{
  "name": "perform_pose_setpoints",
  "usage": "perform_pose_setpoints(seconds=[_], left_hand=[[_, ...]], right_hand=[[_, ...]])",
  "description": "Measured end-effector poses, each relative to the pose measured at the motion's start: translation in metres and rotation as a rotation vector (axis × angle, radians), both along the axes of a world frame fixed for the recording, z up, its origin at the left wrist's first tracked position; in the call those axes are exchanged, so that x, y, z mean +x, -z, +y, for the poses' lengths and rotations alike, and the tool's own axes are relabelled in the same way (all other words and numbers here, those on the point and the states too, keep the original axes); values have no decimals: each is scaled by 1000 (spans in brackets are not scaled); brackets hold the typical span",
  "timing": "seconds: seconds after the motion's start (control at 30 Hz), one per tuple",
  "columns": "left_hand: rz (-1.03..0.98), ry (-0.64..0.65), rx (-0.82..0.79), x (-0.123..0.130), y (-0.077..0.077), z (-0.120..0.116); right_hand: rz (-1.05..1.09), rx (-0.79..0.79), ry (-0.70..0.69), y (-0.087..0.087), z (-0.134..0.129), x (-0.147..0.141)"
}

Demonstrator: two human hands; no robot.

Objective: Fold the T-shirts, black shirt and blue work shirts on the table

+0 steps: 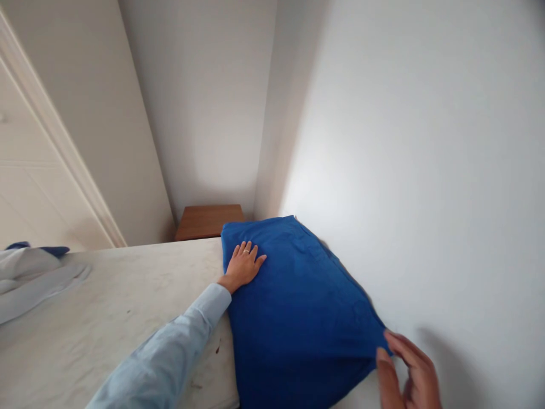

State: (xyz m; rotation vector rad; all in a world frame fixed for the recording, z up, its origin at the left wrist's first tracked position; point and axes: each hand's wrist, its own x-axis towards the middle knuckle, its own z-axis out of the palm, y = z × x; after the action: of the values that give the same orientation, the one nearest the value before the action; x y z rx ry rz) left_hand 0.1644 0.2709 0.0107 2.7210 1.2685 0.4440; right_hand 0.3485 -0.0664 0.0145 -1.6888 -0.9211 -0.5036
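Observation:
A blue cloth [293, 307] is spread over the right end of a pale, mottled surface, close to the wall. My left hand [244, 262] lies flat on its left part, fingers spread, with a ring on one finger. At the lower right, my right hand [411, 369] pinches the cloth's right corner between thumb and fingers. The fabric is drawn out toward that hand, with soft creases running to the corner. I cannot make out what kind of item the cloth is.
White and dark blue fabric [32, 270] lies bunched at the far left of the pale surface [140, 289]. Beyond its far edge stands a brown wooden piece of furniture [208, 220]. A white wall [409, 170] borders the right side, and a panelled door [38, 170] is at left.

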Motion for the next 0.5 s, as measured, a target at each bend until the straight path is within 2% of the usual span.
perform_pose_setpoints(seconds=[0.07, 0.1, 0.17, 0.2, 0.27, 0.33, 0.4, 0.5], left_hand=[[31, 2, -22, -2, 1, -2], [35, 11, -28, -3, 0, -2], [41, 26, -43, -6, -5, -4], [41, 26, -46, -8, -7, -6], [35, 3, -36, -15, -8, -12], [22, -40, -19, -24, -7, -21], [8, -62, -14, -36, -2, -30], [-11, -30, -33, -59, 4, -42]], right_hand=[[-285, -234, -224, -35, 29, 0], [-390, -302, -283, -46, 45, 4], [-478, -431, -316, -50, 76, 21], [-475, -497, -301, -42, 89, 33], [-418, -637, -256, -16, 104, 56], [-334, -748, -218, 15, 109, 74], [-293, -778, -194, 38, 108, 85], [-287, -775, -172, 51, 103, 90]])
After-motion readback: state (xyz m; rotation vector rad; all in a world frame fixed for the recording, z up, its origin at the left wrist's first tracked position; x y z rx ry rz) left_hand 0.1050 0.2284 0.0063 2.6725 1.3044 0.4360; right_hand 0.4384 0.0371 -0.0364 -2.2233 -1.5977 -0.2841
